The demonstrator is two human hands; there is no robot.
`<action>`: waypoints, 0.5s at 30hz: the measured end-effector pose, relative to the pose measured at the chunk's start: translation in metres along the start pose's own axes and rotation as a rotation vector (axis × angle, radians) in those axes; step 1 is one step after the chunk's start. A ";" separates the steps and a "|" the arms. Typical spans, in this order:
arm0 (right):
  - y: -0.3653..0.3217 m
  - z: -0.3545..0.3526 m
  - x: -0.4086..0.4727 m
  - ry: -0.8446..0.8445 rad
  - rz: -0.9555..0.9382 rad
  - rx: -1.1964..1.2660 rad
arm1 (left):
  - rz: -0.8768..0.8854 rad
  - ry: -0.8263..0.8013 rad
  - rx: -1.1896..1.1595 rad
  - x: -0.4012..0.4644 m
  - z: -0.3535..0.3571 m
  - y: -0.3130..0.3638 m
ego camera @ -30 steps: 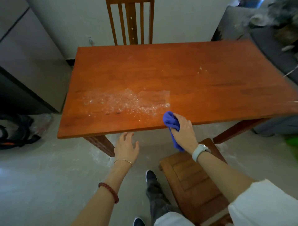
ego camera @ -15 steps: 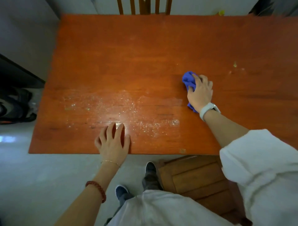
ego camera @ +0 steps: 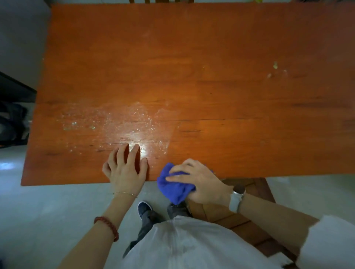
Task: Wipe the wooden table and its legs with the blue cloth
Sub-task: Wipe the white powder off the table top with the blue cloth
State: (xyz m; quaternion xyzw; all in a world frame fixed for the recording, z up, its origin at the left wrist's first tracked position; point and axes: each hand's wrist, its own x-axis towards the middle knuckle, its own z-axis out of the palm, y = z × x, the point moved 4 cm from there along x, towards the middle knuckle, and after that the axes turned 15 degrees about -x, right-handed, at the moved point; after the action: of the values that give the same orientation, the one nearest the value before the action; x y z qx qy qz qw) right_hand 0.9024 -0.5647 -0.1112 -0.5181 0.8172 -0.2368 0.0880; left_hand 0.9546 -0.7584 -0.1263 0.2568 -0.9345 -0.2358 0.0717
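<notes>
The reddish wooden table (ego camera: pixel 192 67) fills the upper view, seen from above. A wet, speckled white patch (ego camera: pixel 123 124) lies on its near left part, and a few pale crumbs (ego camera: pixel 274 69) sit at the right. My right hand (ego camera: pixel 199 182) grips the bunched blue cloth (ego camera: pixel 172 187) at the table's near edge, with the cloth hanging partly over it. My left hand (ego camera: pixel 125 169) rests flat on the top just left of the cloth, fingers spread. The table legs are hidden under the top.
A wooden chair (ego camera: pixel 240 211) stands under the near edge, beneath my right arm. My feet (ego camera: pixel 145 208) are on the pale floor. Dark bags (ego camera: pixel 11 124) lie on the floor at the left. Another chair's back (ego camera: pixel 159 1) shows at the far edge.
My right hand has drawn the cloth back from the middle of the table to the near edge. My left hand stays planted on the top. The view has tilted further over the table.
</notes>
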 end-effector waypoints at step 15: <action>0.077 -0.026 0.150 0.155 0.442 -0.355 | 0.003 -0.027 -0.118 0.006 -0.014 -0.013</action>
State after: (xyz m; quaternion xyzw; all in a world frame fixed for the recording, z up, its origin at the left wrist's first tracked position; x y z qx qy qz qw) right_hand 0.7630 -0.6628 -0.1101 -0.3153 0.9431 -0.1038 -0.0173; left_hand 0.9590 -0.7766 -0.1197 0.2476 -0.9203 -0.2937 0.0746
